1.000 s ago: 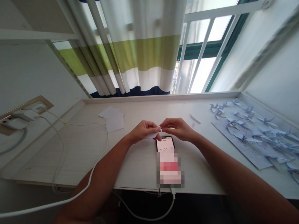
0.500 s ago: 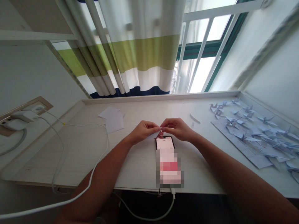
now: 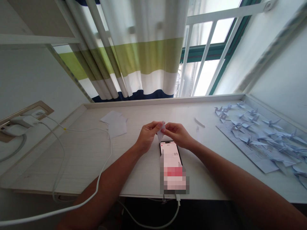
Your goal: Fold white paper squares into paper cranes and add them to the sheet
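A pale, wood-grained desk (image 3: 144, 174) spreads out; on my remote feed the left hand (image 3: 146, 135) and right hand (image 3: 178, 134) both pinch a small folded white paper (image 3: 161, 135) between them, neither nearer, its long axis crossing their line, narrow end toward the black-rimmed rectangular phone (image 3: 173, 164).

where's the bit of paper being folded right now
In the head view, the folded paper is near the middle, pinched between the left hand and the right hand, beside the top end of the phone.
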Available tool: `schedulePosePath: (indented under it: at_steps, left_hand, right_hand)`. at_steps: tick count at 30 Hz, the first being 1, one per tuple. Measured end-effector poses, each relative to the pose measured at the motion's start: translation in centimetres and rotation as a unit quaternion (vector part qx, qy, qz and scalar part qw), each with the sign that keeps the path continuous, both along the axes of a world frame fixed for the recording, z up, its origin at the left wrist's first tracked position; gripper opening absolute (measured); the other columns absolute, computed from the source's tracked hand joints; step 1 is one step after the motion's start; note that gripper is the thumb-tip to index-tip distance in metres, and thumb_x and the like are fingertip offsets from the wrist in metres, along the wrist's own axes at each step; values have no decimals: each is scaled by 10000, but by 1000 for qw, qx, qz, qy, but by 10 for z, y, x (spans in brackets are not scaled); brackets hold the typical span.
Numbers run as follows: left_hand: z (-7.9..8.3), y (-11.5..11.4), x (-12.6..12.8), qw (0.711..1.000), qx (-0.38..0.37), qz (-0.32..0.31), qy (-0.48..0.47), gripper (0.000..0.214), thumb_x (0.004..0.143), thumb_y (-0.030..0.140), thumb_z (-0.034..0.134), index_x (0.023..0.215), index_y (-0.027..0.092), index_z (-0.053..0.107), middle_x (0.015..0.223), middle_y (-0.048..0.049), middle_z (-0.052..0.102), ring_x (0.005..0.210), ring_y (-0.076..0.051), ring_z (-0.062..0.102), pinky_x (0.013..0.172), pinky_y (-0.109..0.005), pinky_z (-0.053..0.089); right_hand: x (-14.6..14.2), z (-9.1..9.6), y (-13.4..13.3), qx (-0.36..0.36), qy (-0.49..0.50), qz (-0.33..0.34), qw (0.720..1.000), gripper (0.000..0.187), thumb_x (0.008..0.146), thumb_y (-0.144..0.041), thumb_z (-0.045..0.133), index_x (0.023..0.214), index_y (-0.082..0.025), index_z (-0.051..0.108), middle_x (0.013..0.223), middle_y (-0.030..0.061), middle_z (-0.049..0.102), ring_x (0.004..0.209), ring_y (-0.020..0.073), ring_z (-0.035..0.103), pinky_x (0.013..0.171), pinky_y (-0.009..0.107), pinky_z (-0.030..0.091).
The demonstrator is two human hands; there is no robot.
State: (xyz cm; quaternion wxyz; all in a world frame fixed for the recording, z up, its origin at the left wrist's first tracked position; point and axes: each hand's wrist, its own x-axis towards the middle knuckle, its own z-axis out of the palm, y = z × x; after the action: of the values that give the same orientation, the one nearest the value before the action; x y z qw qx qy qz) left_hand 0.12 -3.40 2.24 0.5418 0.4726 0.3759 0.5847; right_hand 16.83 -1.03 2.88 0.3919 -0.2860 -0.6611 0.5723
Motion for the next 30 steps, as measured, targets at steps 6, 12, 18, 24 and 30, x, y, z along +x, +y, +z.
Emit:
schedulePosePath:
  at_steps: [6, 12, 18, 24, 30]
  left_hand:
    - [3, 4, -7, 990, 43, 69, 116, 241, 765, 393, 791, 844, 166, 775, 796, -23, 730, 687, -117, 577, 653, -249, 462]
    - [2, 6, -13, 983, 60, 78, 156, 236, 790, 380, 759, 857, 154, 753, 792, -32, 733, 691, -130, 619, 629, -245, 475]
    - [5, 6, -20, 969, 99, 85, 211, 244, 830, 390, 738, 899, 157, 761, 803, -50, 743, 730, -154, 670, 617, -248, 497]
    - [8, 7, -25, 978, 96, 38, 181, 256, 831, 351, 741, 977, 140, 752, 762, -54, 744, 702, -166, 696, 600, -267, 541]
    - [13, 7, -30, 981, 95, -22, 167, 221, 802, 320, 766, 913, 129, 762, 764, -66, 753, 730, -184, 715, 655, -310, 598]
  right_hand:
    - [3, 2, 0, -37, 10, -6, 999, 377, 754, -521, 791, 893, -176, 728, 862, 57, 750, 815, 192, 690, 756, 348, 557]
    - [5, 3, 1, -29, 11, -4, 1000, 304, 792, -422, 774, 970, -176, 764, 898, 64, 760, 827, 186, 684, 775, 350, 548]
    - [8, 2, 2, -36, 3, -1, 999, 284, 842, -374, 713, 1034, -170, 765, 822, 44, 732, 693, 156, 660, 671, 317, 535]
    - [11, 3, 3, -45, 16, 13, 999, 275, 852, -350, 701, 1058, -179, 764, 907, 62, 739, 733, 161, 678, 713, 333, 559]
    - [16, 8, 3, -82, 37, 29, 996, 278, 839, -338, 713, 1047, -165, 776, 923, 69, 754, 762, 168, 683, 783, 369, 590]
